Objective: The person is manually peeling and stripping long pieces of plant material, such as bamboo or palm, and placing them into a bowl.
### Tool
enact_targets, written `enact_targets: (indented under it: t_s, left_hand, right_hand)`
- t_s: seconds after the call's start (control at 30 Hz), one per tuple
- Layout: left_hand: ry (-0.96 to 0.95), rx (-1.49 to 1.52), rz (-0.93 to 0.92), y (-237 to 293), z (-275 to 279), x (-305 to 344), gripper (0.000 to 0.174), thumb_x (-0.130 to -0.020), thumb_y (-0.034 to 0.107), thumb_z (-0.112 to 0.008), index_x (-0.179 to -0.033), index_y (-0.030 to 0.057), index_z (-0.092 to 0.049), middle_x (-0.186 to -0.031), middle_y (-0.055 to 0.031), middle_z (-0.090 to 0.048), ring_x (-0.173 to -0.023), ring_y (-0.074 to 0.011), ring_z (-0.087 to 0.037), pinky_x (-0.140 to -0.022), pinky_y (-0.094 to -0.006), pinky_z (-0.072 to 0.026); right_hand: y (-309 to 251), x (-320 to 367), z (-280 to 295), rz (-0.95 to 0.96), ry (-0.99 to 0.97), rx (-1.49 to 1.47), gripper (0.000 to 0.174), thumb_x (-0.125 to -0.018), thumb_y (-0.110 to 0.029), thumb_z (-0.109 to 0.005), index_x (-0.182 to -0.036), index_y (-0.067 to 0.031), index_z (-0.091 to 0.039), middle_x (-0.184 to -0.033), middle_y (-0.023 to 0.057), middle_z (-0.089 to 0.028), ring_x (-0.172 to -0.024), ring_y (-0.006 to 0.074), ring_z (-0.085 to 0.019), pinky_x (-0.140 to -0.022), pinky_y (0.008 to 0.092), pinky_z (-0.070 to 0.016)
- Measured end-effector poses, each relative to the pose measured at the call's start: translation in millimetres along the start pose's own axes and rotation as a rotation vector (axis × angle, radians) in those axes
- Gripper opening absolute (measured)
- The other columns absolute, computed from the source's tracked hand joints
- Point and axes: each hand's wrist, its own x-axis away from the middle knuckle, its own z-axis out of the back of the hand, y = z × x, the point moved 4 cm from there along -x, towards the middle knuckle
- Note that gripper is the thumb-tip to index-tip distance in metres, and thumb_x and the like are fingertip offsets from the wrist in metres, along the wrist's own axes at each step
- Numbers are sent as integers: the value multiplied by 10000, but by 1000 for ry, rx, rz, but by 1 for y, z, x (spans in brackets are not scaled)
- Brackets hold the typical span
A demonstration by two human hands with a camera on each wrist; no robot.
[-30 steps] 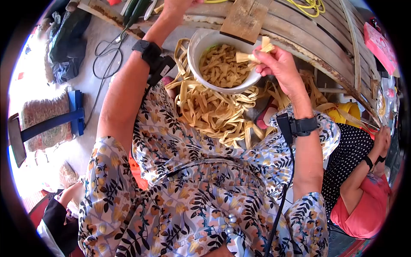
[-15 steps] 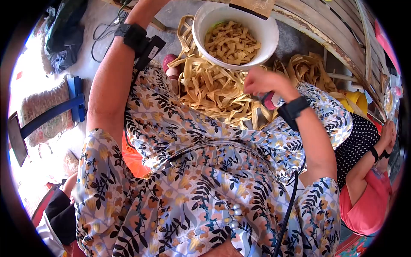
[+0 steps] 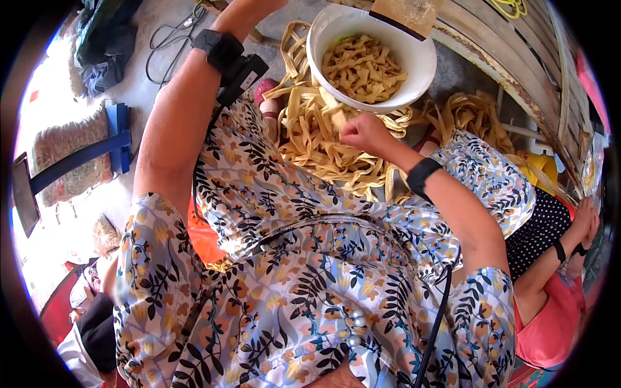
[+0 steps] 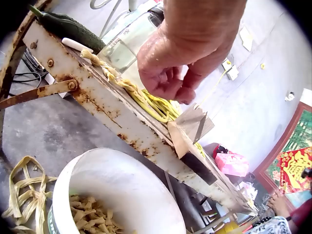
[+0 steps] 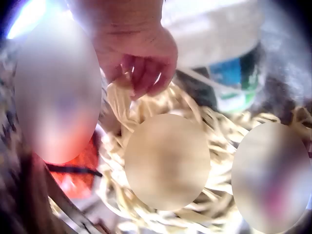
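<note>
My right hand (image 3: 363, 134) is low over a heap of pale yellow, flat, limp strips (image 3: 304, 145) on the floor. In the right wrist view its fingers are curled round the end of one strip (image 5: 119, 100). A white bucket (image 3: 424, 71) stands just beyond the heap, with short cut pieces (image 3: 365, 68) of the same strips inside. Over the bench, in the left wrist view, my left hand (image 4: 178, 66) hangs with loosely curled fingers and nothing showing in them. Below its fingertips, a wooden block (image 4: 180, 139) with a thin upright blade (image 4: 200, 127) sits at the bench edge.
A rusty-edged slatted bench (image 4: 109, 117) runs behind the bucket, bearing yellow cord (image 4: 151, 107) and a long dark green cucumber-like thing (image 4: 66, 27). More strips (image 3: 472, 123) lie at the right. A black cable (image 3: 162, 55) lies on the floor at the left. Another person (image 3: 550, 317) sits at the right.
My right hand has come down from beside the bucket, where it held a short bunch of strips, to the floor heap, and moved left. It now grips a strip there. The head view has shifted.
</note>
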Motion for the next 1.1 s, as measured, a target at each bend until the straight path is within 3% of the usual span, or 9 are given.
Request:
enact_targets:
  t_s: [0.07,0.2,0.3,0.33,0.4,0.53,0.87,0.97,1.1]
  left_hand:
    - [-162,98,19,13,-16,13,213,-842,219,-539,-780,27,-606,-681,-1,-565,-603,-63,-508,-560,-193,-416]
    - [-604,416,-41,36,-40,47,371,-916,339,-406,-1030,11,-536,-893,-47,-582,-872,-132,-549,-817,-265,-428]
    - [-535,690,161,67,-55,80,373,-923,321,-390,-1073,0,-507,-897,-48,-568,-907,-139,-525,-829,-260,-401]
    - [-787,609,-178,62,-55,72,342,-922,303,-403,-1021,3,-535,-797,-11,-534,-768,-103,-497,-715,-229,-391]
    - [-638,541,-137,54,-47,51,281,-909,289,-445,-886,40,-572,-670,47,-460,-612,-48,-392,-572,-190,-320]
    - [-232,594,-32,40,-6,34,199,-897,240,-478,-814,83,-567,-622,75,-438,-542,-26,-380,-499,-169,-319]
    - [239,1012,-155,-17,145,22,147,-887,203,-493,-832,68,-515,-564,27,-449,-440,-72,-361,-457,-207,-315]
    - [68,-166,-247,-6,121,37,159,-851,194,-545,-932,58,-558,-611,-2,-520,-505,-101,-482,-537,-207,-401]
    - [235,-862,-505,32,33,54,347,-729,234,-683,-1015,56,-599,-939,-104,-606,-879,-136,-560,-751,-281,-459]
  right_hand:
    - [-56,-6,33,51,-41,-561,64,-753,-83,-609,-807,-59,-635,-709,4,-623,-622,87,-578,-583,242,-466]
    - [-135,16,144,217,15,-591,202,-805,-63,-538,-993,-18,-595,-820,61,-620,-703,108,-598,-629,217,-502]
    - [-152,38,206,377,310,-675,264,-818,-120,-551,-1052,3,-561,-839,75,-608,-618,47,-517,-529,164,-436]
    - [-153,42,218,364,375,-737,283,-817,-111,-548,-1076,3,-545,-842,77,-604,-599,38,-489,-511,155,-412]
    - [-159,44,227,313,530,-958,252,-807,-63,-564,-1055,-16,-549,-774,72,-603,-556,42,-507,-394,119,-343]
    - [-134,36,220,251,373,-696,428,-810,-136,-553,-1204,-12,-442,-824,58,-589,-574,13,-449,-449,133,-335]
    - [-64,51,210,-43,50,-492,253,-804,-234,-587,-911,-5,-604,-623,10,-557,-523,45,-491,-480,169,-387]
    - [-63,52,208,-74,91,-514,238,-830,-230,-568,-890,-2,-602,-599,19,-548,-474,39,-474,-433,162,-383]
    - [-89,37,187,-49,44,-676,192,-859,-153,-528,-885,26,-592,-599,39,-557,-422,31,-452,-360,110,-361]
